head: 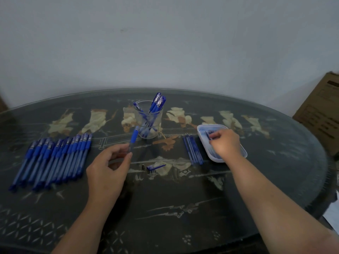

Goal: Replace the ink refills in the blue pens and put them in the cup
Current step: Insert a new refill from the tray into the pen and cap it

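My left hand point(110, 162) pinches the clear end of an open blue pen barrel point(133, 137), which points up toward the cup. The clear cup point(148, 123) stands at the table's middle with several capped blue pens in it. My right hand point(224, 142) reaches into a white tray point(202, 130) and its fingers pinch a blue refill point(209, 135). A blue cap point(156, 167) and a small dark pen tip point(143, 166) lie on the table between my hands. Several loose refills point(192, 149) lie left of the tray.
A long row of several blue pens point(53, 158) lies at the left of the dark oval glass-topped table point(174, 208). A cardboard box point(322, 114) stands beyond the table's right edge. A pale wall is behind.
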A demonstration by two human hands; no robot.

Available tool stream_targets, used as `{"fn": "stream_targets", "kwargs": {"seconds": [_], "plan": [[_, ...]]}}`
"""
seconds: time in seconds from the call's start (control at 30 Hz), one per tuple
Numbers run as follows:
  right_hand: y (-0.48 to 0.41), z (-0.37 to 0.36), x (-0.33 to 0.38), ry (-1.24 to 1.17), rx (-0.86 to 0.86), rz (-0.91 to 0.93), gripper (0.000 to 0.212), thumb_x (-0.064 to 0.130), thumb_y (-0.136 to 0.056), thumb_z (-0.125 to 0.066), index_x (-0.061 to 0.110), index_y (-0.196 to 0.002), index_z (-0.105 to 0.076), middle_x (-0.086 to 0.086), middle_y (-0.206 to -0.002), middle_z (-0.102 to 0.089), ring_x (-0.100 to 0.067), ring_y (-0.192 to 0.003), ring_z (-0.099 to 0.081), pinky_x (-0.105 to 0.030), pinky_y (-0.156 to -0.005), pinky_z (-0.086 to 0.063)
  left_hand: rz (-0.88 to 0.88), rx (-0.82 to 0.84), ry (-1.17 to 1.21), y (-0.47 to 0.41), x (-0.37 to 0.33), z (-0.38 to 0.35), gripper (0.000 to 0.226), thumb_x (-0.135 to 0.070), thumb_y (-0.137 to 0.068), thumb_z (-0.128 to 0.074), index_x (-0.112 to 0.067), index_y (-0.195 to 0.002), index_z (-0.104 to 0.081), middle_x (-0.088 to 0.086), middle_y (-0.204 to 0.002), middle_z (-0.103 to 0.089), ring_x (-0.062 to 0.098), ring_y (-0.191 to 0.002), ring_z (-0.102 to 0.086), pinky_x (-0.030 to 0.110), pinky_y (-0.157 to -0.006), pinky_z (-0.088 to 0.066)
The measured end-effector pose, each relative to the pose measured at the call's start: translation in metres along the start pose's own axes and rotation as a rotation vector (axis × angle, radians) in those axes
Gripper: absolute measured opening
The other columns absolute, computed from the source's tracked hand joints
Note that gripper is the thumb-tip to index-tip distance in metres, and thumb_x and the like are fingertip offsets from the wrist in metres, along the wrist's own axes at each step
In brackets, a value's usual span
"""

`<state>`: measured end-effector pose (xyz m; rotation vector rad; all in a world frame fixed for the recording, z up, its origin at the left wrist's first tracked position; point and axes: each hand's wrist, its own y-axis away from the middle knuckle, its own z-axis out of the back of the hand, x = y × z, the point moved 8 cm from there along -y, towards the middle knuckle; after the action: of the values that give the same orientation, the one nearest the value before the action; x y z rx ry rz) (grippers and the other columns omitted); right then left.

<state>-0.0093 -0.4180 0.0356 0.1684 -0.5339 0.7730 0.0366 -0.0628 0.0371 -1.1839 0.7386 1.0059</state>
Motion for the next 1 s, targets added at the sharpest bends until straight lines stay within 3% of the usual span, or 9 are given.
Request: {"fn": "stream_targets", "kwargs": {"seconds": [0.1, 0.33, 0.5, 0.63, 0.8, 0.93, 1.0], "plan": [[0.004, 0.0, -0.011, 0.013, 0.012, -0.038, 0.019, 0.004, -0.091, -0.058, 0.004, -0.1, -0.076, -0.011, -0.105, -0.074, -0.027, -0.1, -0.065, -0.039, -0.09, -0.052, 0.01, -0.007, -0.016, 0.004, 0.001, -0.002, 0.026, -0.006, -0.083, -0.073, -0.021, -0.104, -0.07, -0.009, -0.097, -0.069, -0.005, -0.091, -0.063, 0.002, -0.077, -0.046], [-0.002, -0.011, -0.013, 0.027, 0.065, -0.063, 0.026, 0.013, -0.098, -0.051, 0.012, -0.116, -0.071, -0.004, -0.115, -0.07, -0.023, -0.104, -0.064, -0.024, -0.076, -0.042, 0.044, 0.013, -0.045, 0.005, 0.004, -0.003, 0.028, -0.006, -0.082, -0.074, -0.025, -0.102, -0.068, -0.01, -0.096, -0.069, 0.0, -0.088, -0.065, 0.002, -0.077, -0.047], [0.006, 0.0, -0.005, -0.023, 0.059, -0.052, 0.033, 0.005, -0.096, -0.049, 0.015, -0.118, -0.071, -0.003, -0.115, -0.071, -0.023, -0.106, -0.064, -0.028, -0.085, -0.048, 0.063, 0.008, -0.033, 0.003, 0.006, -0.004, 0.028, -0.006, -0.08, -0.075, -0.026, -0.099, -0.069, -0.009, -0.095, -0.07, 0.005, -0.09, -0.066, 0.021, -0.082, -0.05], [0.016, 0.007, 0.0, -0.346, 0.04, -0.083, 0.036, 0.003, -0.093, -0.056, 0.018, -0.123, -0.069, -0.005, -0.108, -0.072, -0.028, -0.099, -0.066, -0.04, -0.093, -0.053, 0.061, 0.004, -0.011, 0.001, 0.007, -0.005, 0.027, -0.006, -0.08, -0.075, -0.025, -0.098, -0.069, -0.007, -0.095, -0.071, 0.009, -0.091, -0.067, 0.026, -0.084, -0.051], [0.052, -0.003, 0.029, -0.825, 0.18, -0.098, 0.032, 0.0, -0.089, -0.065, 0.015, -0.117, -0.069, -0.002, -0.09, -0.069, -0.012, -0.07, -0.061, -0.024, -0.063, -0.052, 0.03, 0.006, -0.027, 0.006, 0.0, -0.005, 0.027, -0.005, -0.081, -0.075, -0.023, -0.1, -0.07, -0.008, -0.095, -0.07, 0.005, -0.09, -0.067, 0.008, -0.083, -0.05], [0.093, -0.02, 0.059, -1.047, 0.373, -0.127, 0.033, 0.0, -0.089, -0.066, 0.018, -0.117, -0.068, -0.003, -0.076, -0.07, -0.014, -0.066, -0.062, -0.028, -0.068, -0.057, 0.001, 0.015, -0.048, 0.009, -0.01, -0.005, 0.029, -0.005, -0.082, -0.073, -0.026, -0.101, -0.067, -0.012, -0.096, -0.069, 0.002, -0.091, -0.065, 0.008, -0.077, -0.05], [0.111, -0.029, 0.071, -1.118, 0.445, -0.113, 0.034, 0.0, -0.089, -0.067, 0.019, -0.117, -0.069, -0.003, -0.081, -0.073, -0.015, -0.072, -0.064, -0.031, -0.072, -0.058, 0.028, 0.011, -0.029, 0.011, -0.009, -0.005, 0.03, -0.006, -0.083, -0.072, -0.029, -0.1, -0.067, -0.013, -0.097, -0.069, 0.0, -0.091, -0.065, 0.01, -0.076, -0.049]]}}
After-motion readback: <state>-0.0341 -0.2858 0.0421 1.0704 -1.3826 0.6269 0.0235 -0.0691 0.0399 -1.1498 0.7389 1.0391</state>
